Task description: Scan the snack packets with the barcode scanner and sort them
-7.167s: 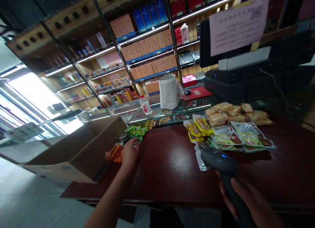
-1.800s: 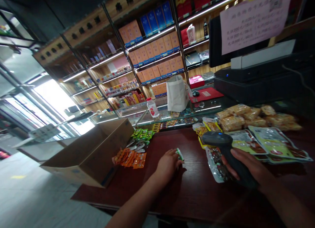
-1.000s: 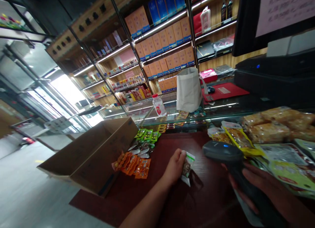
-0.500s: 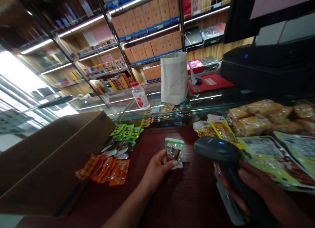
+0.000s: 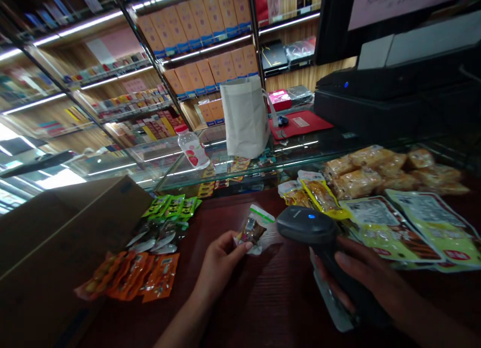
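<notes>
Between the thumb and fingers of my left hand (image 5: 221,257) is a small clear snack packet (image 5: 256,227) with a green strip along its top and brown contents. My right hand (image 5: 370,275) is wrapped round the handle of a black barcode scanner (image 5: 308,225), whose blue light is lit. The scanner's head points left, close beside the packet but apart from it. Under the scanner handle shows a pale flat packet (image 5: 330,300), partly hidden by my right hand; I cannot tell whether the hand holds it.
Left are a cardboard box (image 5: 124,202) and orange (image 5: 161,278), silvery (image 5: 165,242) and green packets (image 5: 175,206). Yellow packets (image 5: 319,192), wrapped buns (image 5: 361,180) and large green-white packs (image 5: 387,225) lie right. A bottle (image 5: 193,150) and white bag (image 5: 246,117) stand on the glass counter (image 5: 214,160).
The snack packet has tilted clockwise in my left hand. The view has swung a little to the right, so most things appear further left. The scanner stays in my right hand, nearer the packet.
</notes>
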Demonstrator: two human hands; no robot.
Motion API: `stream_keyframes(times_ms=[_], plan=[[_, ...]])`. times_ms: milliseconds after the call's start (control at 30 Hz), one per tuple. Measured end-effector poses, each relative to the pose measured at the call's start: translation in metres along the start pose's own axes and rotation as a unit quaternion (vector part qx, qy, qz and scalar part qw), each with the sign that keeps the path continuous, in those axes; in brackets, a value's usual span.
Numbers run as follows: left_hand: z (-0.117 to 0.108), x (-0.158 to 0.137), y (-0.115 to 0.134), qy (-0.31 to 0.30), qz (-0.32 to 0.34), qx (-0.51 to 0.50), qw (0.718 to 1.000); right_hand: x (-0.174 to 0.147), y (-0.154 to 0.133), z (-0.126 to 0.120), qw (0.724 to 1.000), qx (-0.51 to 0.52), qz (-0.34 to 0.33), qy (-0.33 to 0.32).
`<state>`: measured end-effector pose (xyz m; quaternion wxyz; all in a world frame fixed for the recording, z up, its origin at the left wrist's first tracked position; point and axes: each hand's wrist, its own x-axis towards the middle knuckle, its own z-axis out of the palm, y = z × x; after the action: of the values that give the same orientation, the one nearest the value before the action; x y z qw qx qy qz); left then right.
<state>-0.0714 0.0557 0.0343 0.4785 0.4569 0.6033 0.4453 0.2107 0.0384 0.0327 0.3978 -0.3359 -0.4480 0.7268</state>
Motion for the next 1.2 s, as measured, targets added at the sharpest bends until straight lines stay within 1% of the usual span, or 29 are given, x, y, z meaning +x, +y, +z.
stream_keyframes(times_ms=[133,200,300,433,633,833,967,1100,1200], plan=[[0.001,0.002,-0.001,0.03,0.016,-0.058,0.998,0.0,0.005,-0.001,0.999,-0.031,-0.006,-0.012],[0.003,0.002,0.0,0.024,0.013,-0.091,0.996,-0.001,0.005,0.0,0.999,-0.042,-0.004,-0.019],[0.004,0.004,-0.001,0.013,-0.01,-0.122,0.992,-0.001,0.004,0.002,0.999,-0.044,-0.007,-0.029],[0.005,0.006,-0.005,0.026,-0.009,-0.149,0.988,0.001,0.005,0.003,0.999,-0.027,-0.013,-0.037],[0.005,0.006,-0.007,0.043,0.016,-0.136,0.99,0.004,0.009,0.0,0.999,-0.023,0.002,-0.028],[0.006,0.007,-0.006,0.048,0.018,-0.126,0.991,0.005,0.01,-0.001,0.999,-0.017,-0.009,-0.036],[0.005,0.007,-0.007,0.059,0.023,-0.095,0.993,0.005,0.009,0.001,0.999,-0.009,-0.001,-0.033],[0.002,0.007,-0.01,0.058,0.039,-0.034,0.997,0.006,0.003,0.003,0.998,0.009,-0.005,-0.06],[0.002,0.007,-0.01,0.051,0.041,-0.042,0.997,0.006,0.0,0.003,0.997,0.006,-0.008,-0.074]])
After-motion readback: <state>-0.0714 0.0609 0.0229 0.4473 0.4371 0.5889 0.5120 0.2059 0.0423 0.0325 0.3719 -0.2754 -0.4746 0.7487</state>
